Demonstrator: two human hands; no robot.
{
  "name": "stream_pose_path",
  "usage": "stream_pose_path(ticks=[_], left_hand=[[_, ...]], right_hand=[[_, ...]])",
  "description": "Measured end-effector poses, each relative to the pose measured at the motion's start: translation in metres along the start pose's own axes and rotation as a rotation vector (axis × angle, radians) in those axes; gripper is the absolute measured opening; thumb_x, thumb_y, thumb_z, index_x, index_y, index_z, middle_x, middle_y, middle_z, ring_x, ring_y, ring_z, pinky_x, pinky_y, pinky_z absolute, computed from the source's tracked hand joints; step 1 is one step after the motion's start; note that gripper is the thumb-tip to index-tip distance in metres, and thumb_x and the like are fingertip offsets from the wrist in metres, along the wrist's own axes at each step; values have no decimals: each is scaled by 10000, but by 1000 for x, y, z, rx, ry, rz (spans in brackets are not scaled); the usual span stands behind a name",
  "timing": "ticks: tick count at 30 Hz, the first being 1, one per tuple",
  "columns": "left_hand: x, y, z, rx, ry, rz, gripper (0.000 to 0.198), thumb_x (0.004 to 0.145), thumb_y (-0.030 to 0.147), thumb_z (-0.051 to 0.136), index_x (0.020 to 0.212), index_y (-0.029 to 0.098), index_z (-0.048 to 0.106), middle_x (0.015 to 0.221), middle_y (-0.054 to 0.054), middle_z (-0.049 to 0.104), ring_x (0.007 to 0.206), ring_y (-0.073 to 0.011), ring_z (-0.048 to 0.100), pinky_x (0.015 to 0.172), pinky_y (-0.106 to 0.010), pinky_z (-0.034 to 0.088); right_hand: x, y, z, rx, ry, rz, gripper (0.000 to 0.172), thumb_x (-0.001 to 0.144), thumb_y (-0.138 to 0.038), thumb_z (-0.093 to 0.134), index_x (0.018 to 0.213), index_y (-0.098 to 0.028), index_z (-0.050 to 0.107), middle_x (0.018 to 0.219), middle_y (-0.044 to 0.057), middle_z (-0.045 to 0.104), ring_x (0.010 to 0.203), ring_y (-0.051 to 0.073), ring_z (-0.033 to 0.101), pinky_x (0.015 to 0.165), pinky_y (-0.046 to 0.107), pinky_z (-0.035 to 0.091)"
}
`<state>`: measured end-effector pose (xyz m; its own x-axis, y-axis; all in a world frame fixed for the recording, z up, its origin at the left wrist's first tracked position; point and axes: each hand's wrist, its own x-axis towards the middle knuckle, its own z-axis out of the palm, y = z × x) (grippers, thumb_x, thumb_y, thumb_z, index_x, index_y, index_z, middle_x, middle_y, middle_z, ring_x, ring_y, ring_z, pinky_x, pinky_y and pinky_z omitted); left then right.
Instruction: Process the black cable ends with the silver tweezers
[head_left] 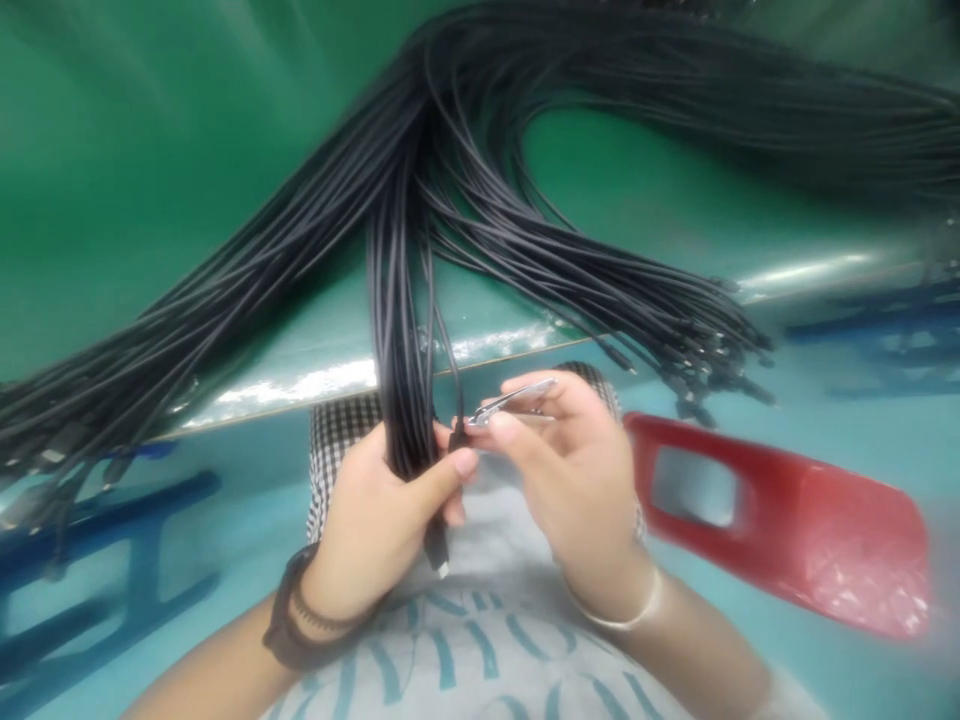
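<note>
My left hand (pixel 397 500) is closed round a hanging bunch of black cables (pixel 401 330), with a plug end (pixel 437 550) poking out below the fingers. Between its thumb and finger, one cable's connector (pixel 457 436) stands apart from the bunch. My right hand (pixel 577 470) grips a silver nail clipper (pixel 514 400), thumb below and fingers behind it. The clipper's jaw end is right at that connector; whether it touches cannot be made out. The cables run up from my left hand onto the green table.
More black cables (pixel 675 110) spread over the green table (pixel 150 200), their plugs hanging past its front edge at left and right. A red plastic stool (pixel 795 520) is at lower right. Blue metal or plastic bars (pixel 142 550) lie below the table at left.
</note>
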<state>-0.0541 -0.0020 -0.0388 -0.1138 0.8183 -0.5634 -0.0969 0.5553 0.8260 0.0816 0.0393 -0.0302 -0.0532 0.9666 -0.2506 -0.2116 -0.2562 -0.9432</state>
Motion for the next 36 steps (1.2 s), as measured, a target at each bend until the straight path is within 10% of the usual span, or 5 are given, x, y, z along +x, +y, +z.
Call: stream_pose_path(ticks=[36], left_hand=[[0, 4, 2, 0, -8, -59, 197, 819, 336, 739, 797, 191, 609, 451, 52, 582, 440, -121, 531, 475, -221, 456]], right_hand=[[7, 5, 0, 69, 42, 138, 155, 773, -223, 765, 838, -222, 624, 710, -37, 702, 683, 163, 752, 642, 267, 646]])
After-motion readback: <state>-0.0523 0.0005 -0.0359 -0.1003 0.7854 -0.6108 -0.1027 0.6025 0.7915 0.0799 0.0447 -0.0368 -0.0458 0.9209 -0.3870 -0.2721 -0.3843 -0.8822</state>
